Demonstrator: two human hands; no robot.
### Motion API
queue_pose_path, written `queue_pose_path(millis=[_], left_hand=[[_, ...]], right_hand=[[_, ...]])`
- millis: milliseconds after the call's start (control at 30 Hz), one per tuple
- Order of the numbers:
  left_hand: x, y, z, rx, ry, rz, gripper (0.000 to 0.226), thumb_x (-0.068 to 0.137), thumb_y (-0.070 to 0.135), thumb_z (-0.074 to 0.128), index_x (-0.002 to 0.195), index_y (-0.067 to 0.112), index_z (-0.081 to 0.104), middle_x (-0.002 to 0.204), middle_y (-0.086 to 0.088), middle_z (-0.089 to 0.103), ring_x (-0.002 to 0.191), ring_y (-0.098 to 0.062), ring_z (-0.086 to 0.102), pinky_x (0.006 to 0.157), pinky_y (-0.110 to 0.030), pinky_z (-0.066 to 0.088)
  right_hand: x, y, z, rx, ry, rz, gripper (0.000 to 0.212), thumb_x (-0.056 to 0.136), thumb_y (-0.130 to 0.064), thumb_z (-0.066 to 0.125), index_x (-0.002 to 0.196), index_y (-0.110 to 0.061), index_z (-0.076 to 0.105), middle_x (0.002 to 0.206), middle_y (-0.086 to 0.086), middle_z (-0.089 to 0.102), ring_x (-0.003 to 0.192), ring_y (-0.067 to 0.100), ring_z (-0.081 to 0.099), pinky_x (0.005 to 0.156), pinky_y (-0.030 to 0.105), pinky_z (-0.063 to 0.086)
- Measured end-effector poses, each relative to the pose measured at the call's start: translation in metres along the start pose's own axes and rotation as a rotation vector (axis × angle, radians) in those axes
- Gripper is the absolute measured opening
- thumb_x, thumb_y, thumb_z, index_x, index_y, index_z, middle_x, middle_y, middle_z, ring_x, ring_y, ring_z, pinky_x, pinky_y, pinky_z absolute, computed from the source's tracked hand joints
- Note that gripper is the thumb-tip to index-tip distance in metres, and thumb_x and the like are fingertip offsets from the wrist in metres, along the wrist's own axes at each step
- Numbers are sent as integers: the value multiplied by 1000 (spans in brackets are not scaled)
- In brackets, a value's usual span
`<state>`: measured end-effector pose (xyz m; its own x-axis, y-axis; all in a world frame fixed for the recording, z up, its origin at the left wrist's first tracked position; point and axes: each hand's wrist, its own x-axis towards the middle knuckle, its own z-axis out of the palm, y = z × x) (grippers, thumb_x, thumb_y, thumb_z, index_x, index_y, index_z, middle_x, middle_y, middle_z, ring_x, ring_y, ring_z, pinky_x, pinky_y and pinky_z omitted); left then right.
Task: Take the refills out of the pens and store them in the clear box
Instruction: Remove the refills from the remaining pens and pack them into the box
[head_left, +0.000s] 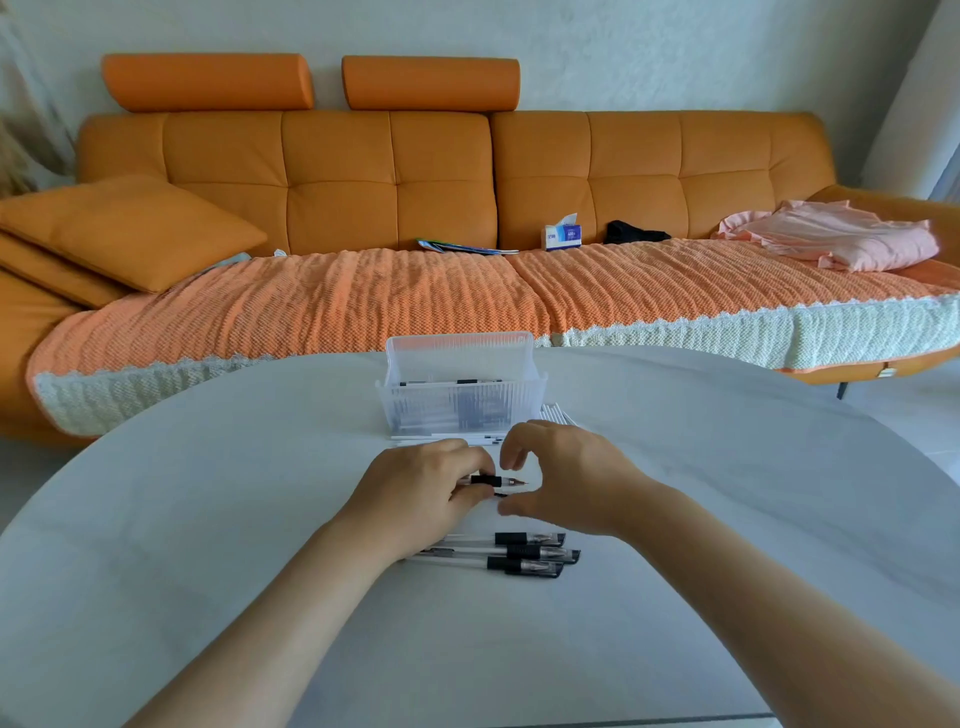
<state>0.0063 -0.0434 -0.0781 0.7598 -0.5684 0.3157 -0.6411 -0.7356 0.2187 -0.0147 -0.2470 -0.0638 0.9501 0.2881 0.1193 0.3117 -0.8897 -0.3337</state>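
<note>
My left hand (426, 486) is gripping the pen (487, 481) crosswise, its tip pointing at my right hand (566, 478), hovering spread just beside.

The left grip (415, 488) covers most of the clear pen with a black collar (488, 480); only collar and tip show. The left forearm hides the tail ends of the loose black-capped pens (524, 553). What lies in the clear ribbed plastic box (460, 410) blurs behind its walls and cannot be counted. The picture's bottom edge cuts off the round white desk (727, 493). The print on the small white-and-blue tissue box (563, 237) is too small to read.
</note>
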Motion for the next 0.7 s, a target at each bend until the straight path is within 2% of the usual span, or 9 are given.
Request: queue_pose_path(millis=[67,133,300,467,567,700], left_hand=[[1,-1,0,7,11,-6,17,93,48,54,105,39,62,90,16,59,83,-4,57,62,-19,39],[1,-2,0,7,22,-10,17,94,47,52,103,38,63,90,16,59,83,-4,57,62,-21,39],[3,-4,3,-3,3,-20,21,98,43,47,104,34,65,93,14,60,85,-7,57,66,-26,42],[4,-4,6,-28,-32,-48,25,101,40,42,105,31,64,97,14,60,86,-10,58,73,-30,47],[4,-5,3,-24,-27,-55,22,99,42,43,101,32,63,94,15,60,85,-9,57,71,-29,45],[3,-16,-9,38,-26,-115,21,90,53,53,90,33,57,83,13,58,77,-4,54,61,-22,39]], right_hand=[[-1,0,0,22,-25,4,35,85,-59,63,111,-37,61,108,-21,61,95,3,57,85,25,49],[-1,0,-1,21,-38,15,26,92,-54,57,109,-36,66,108,-21,63,92,3,57,84,26,49],[1,2,-1,11,21,47,11,90,-44,65,95,-35,68,97,-22,64,87,5,57,79,27,50],[1,2,1,33,63,13,11,92,-44,63,96,-35,68,97,-21,66,83,2,56,78,26,49],[0,4,0,29,60,3,12,94,-42,60,96,-34,68,96,-21,66,75,0,52,75,25,48],[0,14,-8,22,67,31,9,94,-38,59,90,-34,66,92,-19,62,73,-1,51,67,21,41]])
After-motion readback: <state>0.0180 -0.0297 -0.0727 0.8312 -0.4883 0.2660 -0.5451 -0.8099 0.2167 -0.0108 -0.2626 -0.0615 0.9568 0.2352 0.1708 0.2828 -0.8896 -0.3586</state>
